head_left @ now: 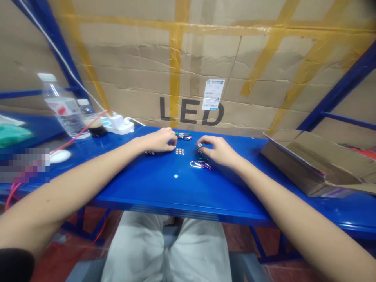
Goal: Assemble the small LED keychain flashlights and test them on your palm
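My right hand [219,149] pinches a small round silver piece [199,145] between thumb and forefinger, above a few dark little parts on the blue table. My left hand [163,140] is curled with its fingertips together; whatever they hold, if anything, is hidden. Between the hands sits a neat block of small round metal pieces [180,151]. More tiny metal parts [150,152] lie under the left wrist. Shiny coloured clips that look like carabiners [201,165] rest just below my right hand, and similar slim coloured items [184,136] lie beyond my left fingers.
A small white disc [176,176] lies nearer the table's front edge. On the left stand a water bottle [66,107], a dark-liquid bottle [95,124], a power strip [123,126] and a white mouse [60,156]. An open cardboard box [293,168] is at right; a large carton [132,78] walls the back.
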Demonstrator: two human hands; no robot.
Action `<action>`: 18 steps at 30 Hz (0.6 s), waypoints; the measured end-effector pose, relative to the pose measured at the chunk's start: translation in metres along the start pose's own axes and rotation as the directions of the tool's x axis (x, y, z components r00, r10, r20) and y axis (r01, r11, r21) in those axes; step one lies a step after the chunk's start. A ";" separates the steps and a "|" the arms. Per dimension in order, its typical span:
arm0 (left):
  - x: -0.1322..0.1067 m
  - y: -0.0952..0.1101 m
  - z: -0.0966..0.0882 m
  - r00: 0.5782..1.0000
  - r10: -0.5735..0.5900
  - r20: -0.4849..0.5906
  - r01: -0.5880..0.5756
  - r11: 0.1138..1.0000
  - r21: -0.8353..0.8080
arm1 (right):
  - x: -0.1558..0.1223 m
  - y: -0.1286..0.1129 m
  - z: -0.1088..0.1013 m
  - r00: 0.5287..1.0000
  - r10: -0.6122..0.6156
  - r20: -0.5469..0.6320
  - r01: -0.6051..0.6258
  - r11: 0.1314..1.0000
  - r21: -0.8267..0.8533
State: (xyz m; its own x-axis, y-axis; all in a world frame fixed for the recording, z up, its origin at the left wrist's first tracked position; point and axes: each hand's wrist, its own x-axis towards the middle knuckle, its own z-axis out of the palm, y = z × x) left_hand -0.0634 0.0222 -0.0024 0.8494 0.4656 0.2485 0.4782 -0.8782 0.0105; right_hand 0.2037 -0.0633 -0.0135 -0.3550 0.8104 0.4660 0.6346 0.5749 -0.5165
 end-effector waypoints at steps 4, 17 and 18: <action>0.004 0.032 -0.004 0.954 0.035 -0.297 -0.055 0.997 -0.060 | 0.000 0.000 0.001 1.000 0.000 -0.003 0.000 1.000 0.012; 0.009 0.070 0.006 0.889 0.188 -0.417 -0.195 0.980 0.027 | -0.001 -0.008 0.008 0.996 -0.090 -0.009 0.090 0.992 0.088; 0.009 0.070 0.006 0.889 0.190 -0.417 -0.198 0.980 0.024 | -0.001 -0.008 0.008 0.996 -0.090 -0.010 0.090 0.992 0.092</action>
State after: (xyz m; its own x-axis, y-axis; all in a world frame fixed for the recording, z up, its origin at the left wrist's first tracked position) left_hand -0.0211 -0.0341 -0.0048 0.7528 0.2013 0.6267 0.3059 -0.9500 -0.0623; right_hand 0.1934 -0.0678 -0.0155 -0.4034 0.7545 0.5176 0.5341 0.6535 -0.5363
